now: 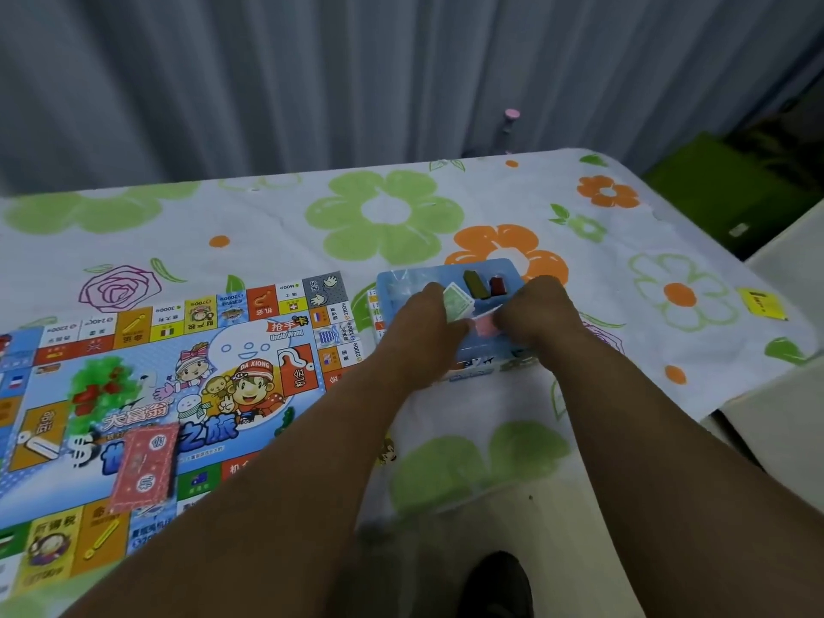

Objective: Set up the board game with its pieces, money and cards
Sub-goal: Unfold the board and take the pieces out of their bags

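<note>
From my remote seat I look down on both forearms reaching out over the flowered tablecloth (446,202) to the blue tray (506,267), which sits just beside the far right corner of the game board (249,345). The left hand (421,323) and right hand (537,314) meet over the tray's near half, knuckles up and fingers curled downward. The green banknotes (457,298) stick out from the fingers of the left hand, tilted up toward the far side, so I read that hand as gripping them. Just below them, in the narrow gap between the two hands, lie the pink banknotes (484,327), touching or nearly touching both sets of fingers. The right hand's fingertips are tucked under and hidden from me, so I cannot tell whether they pinch the pink notes or merely press on them. Beyond the fingers, in the tray's far compartment, an olive-green piece (472,284) and a dark red piece (497,286) stand side by side, apart from both hands. A red card deck (142,466) lies on the board's middle picture, well away to the left. A yellow packet (760,303) lies on the cloth far to the right.
</note>
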`<move>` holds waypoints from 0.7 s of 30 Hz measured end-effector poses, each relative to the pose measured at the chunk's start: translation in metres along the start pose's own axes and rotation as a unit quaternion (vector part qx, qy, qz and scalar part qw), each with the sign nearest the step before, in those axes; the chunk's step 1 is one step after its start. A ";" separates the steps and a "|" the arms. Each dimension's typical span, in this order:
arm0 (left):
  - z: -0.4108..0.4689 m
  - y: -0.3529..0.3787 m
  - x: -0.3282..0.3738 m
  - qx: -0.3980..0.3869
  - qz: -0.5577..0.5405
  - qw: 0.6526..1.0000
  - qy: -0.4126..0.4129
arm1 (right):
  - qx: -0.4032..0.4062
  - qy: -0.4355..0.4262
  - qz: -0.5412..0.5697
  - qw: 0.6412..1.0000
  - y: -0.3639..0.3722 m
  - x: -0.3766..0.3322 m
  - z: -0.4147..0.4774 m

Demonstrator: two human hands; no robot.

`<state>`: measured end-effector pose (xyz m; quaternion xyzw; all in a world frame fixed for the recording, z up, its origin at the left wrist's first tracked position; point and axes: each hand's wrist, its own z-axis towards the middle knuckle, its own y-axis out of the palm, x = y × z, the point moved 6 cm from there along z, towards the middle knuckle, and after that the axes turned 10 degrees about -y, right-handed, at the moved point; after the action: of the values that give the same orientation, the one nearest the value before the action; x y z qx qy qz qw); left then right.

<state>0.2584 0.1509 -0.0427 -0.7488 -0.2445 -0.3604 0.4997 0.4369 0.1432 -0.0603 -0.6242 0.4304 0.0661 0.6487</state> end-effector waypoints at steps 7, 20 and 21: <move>-0.002 -0.003 0.004 0.002 0.001 1.000 0.015 | 0.046 -0.039 0.140 0.988 -0.030 -0.032 -0.015; -0.016 -0.034 -0.003 0.023 0.040 0.999 0.013 | -0.114 -0.041 0.239 0.963 -0.008 -0.074 -0.045; -0.019 -0.036 -0.004 0.016 0.039 0.999 0.013 | -0.115 -0.039 0.243 0.962 -0.006 -0.075 -0.045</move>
<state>0.2241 0.1473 -0.0206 -0.7447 -0.2144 -0.3461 0.5288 0.3728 0.1365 -0.0006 -0.5686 0.5328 0.2949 0.5530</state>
